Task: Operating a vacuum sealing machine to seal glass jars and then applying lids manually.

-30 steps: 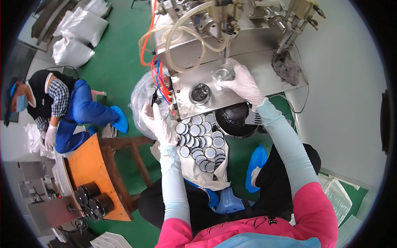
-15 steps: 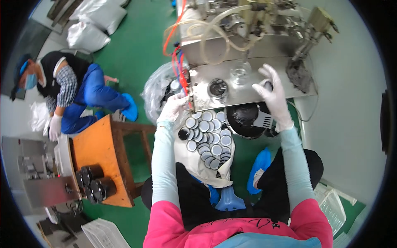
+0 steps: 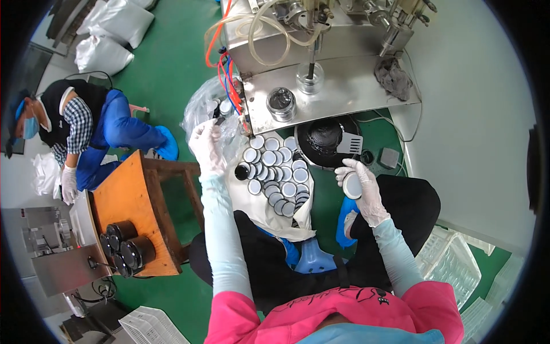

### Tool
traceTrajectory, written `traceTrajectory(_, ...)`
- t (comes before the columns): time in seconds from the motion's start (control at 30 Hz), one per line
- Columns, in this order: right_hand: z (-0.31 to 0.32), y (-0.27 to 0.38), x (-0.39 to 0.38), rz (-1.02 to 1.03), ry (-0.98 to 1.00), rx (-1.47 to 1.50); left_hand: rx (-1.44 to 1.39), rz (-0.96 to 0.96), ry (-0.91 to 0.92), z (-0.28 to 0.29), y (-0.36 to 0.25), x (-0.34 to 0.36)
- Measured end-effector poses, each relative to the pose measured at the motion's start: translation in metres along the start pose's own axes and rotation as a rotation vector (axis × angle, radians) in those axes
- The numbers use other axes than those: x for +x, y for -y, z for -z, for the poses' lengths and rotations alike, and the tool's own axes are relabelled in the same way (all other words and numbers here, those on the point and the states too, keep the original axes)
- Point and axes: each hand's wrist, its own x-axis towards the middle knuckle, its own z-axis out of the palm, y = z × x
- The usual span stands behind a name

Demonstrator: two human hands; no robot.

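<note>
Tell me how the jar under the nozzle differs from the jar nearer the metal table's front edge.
The front jar shows black inside, while the nozzle jar looks mostly clear. A dark nozzle comes down at the nozzle jar; none does at the front jar. Both are round, see-through and upright on the metal table.

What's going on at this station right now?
The person's right hand holds a round, pale-faced lid. The left hand is at the clear plastic bag; whether it grips anything is unclear. One clear jar stands beneath the machine, with a jar showing black to its left. More lids lie on a pale cloth.
</note>
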Motion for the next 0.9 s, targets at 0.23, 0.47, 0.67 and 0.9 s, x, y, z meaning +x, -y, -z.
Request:
traceTrajectory(0.23, -0.025, 0.018, 0.000, -0.271, -0.010, 0.519, -0.184, -0.146, 0.416, -0.114, 0.008, -0.054)
traceTrajectory(0.47, -0.024, 0.026, 0.005, -0.271, -0.015, 0.572, 0.036, -0.235, 0.151, -0.145, 0.042, -0.046)
traceTrajectory(0.67, -0.052, 0.072, 0.021, 0.323, 0.114, -0.142, -0.009, -0.271, 0.149, -0.145, -0.007, -0.094)
traceTrajectory(0.9, -0.111, 0.118, 0.008, 1.076, 0.475, -1.048, -0.046, -0.320, 0.384, -0.135, -0.020, -0.187)
